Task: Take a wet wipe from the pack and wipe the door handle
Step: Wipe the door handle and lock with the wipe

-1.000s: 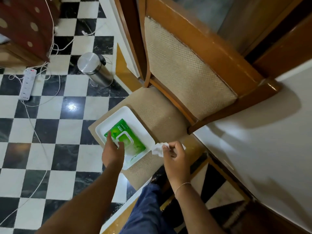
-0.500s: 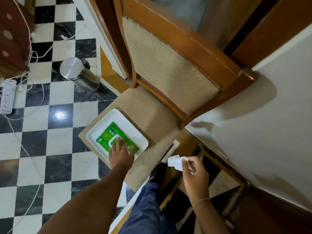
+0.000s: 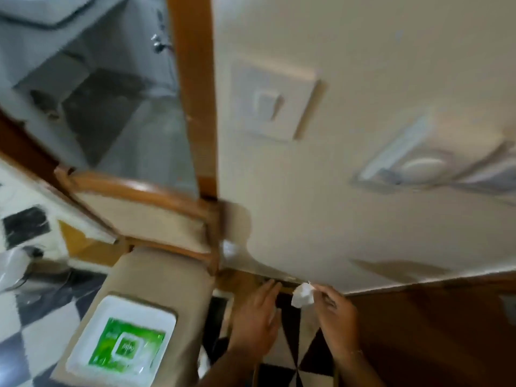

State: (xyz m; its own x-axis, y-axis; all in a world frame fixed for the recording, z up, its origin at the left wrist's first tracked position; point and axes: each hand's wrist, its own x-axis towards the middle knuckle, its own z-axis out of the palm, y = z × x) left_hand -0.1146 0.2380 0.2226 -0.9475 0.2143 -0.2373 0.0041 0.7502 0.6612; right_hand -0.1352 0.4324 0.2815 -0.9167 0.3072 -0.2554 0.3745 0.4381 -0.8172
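Two hands low in view, right hand (image 3: pixel 336 317) pinching a crumpled white wet wipe (image 3: pixel 302 295), left hand (image 3: pixel 255 317) open and empty beside it, green wipe pack (image 3: pixel 127 346) lying in white tray (image 3: pixel 83 360) on chair seat (image 3: pixel 156 275), blurred white wall (image 3: pixel 363 51) beyond.

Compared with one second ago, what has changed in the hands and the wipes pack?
The left hand has let go of the green wipes pack and moved right, next to the right hand, open and empty. The view has swung up to the wall, and the picture is blurred. Unchanged: the right hand pinches the white wipe, and the pack lies in the white tray on the chair seat.
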